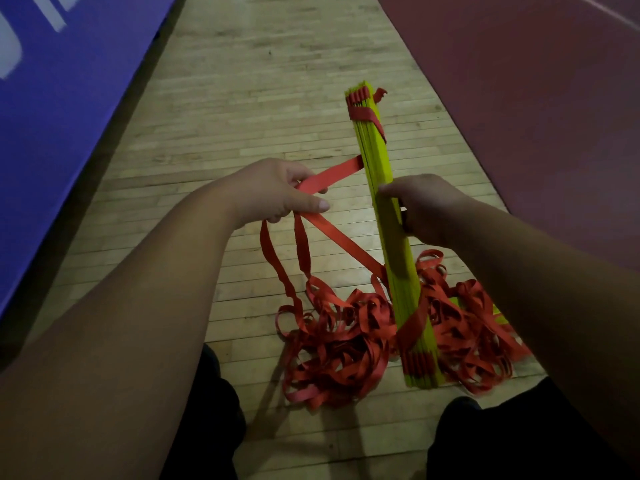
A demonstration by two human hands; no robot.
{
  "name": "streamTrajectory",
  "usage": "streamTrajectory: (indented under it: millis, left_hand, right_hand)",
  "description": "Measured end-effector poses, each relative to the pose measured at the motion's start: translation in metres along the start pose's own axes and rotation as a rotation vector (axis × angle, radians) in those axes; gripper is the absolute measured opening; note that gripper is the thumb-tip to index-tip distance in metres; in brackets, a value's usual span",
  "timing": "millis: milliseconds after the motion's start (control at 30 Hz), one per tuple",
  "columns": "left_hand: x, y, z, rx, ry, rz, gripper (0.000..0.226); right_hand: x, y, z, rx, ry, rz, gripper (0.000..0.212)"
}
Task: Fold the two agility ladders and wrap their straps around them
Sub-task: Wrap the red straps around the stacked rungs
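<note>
The rungs [376, 157], a tight yellow bundle, stand tilted on the floor [259, 98] between the person's knees. The near end seems to rest on the boards and the far end leans away. The right hand [427, 209] holds the bundle at about its middle, its grip curled round the stack from the right. The left hand [273, 190], just left of the bundle, has its grip pinching the strap [334, 174] between thumb and fingers. From there one flat red run goes taut to the bundle's left edge just beyond the right hand, and another slants down to the bundle nearer its foot. Turns of strap already cross the bundle near its far end and near its near end. The slack [346, 337] lies in a tangled red heap on the floor on both sides of the foot. A blue mat [69, 98] borders the floor at left and a red mat [519, 98] at right. The rungs look light and stiff, but as thin slats they would likely slip past one another, so a full clamp round the middle suits them. The strap looks limp and prone to twisting or snagging in the heap. It is best taken close to the bundle and kept flat and tight.
</note>
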State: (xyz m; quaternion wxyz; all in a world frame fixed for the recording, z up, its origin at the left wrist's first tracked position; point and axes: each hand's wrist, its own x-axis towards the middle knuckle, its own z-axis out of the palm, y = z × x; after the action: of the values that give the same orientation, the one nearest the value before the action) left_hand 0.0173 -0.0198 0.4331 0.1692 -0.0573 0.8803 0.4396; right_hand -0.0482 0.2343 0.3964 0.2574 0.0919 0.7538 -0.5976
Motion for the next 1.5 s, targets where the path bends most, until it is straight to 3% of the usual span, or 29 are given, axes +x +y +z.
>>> streamTrajectory:
  millis: [333,433,600,733,833,1067,1233,1367,1500]
  left_hand:
    - [-0.002,0.005,0.003,0.085,-0.049,0.005,0.033]
    - [-0.003,0.006,0.003,0.077,-0.106,-0.024,0.032]
    - [-0.004,0.006,0.002,0.121,-0.208,-0.087,0.038]
    - [-0.006,0.005,0.004,0.185,-0.290,-0.176,0.030]
    - [-0.007,0.007,0.003,0.158,-0.306,-0.207,0.026]
    - [-0.012,0.007,-0.001,0.101,-0.361,-0.237,0.025]
    - [-0.010,0.005,-0.003,0.066,-0.270,-0.134,0.024]
    - [-0.009,0.007,-0.002,0.061,-0.245,-0.108,0.022]
    - [-0.010,0.010,-0.002,0.075,-0.263,-0.115,0.028]
  right_hand:
    - [-0.007,0.003,0.006,-0.053,-0.056,-0.067,0.019]
    - [-0.010,0.003,0.005,0.007,-0.095,-0.118,0.028]
    - [-0.012,0.004,0.004,-0.158,-0.029,-0.237,0.041]
    - [-0.016,0.007,0.010,-0.467,0.100,-0.372,0.033]
    - [-0.015,0.008,0.013,-0.516,0.137,-0.399,0.034]
    - [-0.006,0.010,0.009,-0.406,0.174,-0.204,0.035]
    - [0.000,0.005,0.009,-0.181,0.039,-0.069,0.034]
    - [-0.001,0.005,0.007,-0.379,0.005,-0.108,0.021]
    - [-0.003,0.008,0.009,-0.409,0.042,-0.101,0.032]
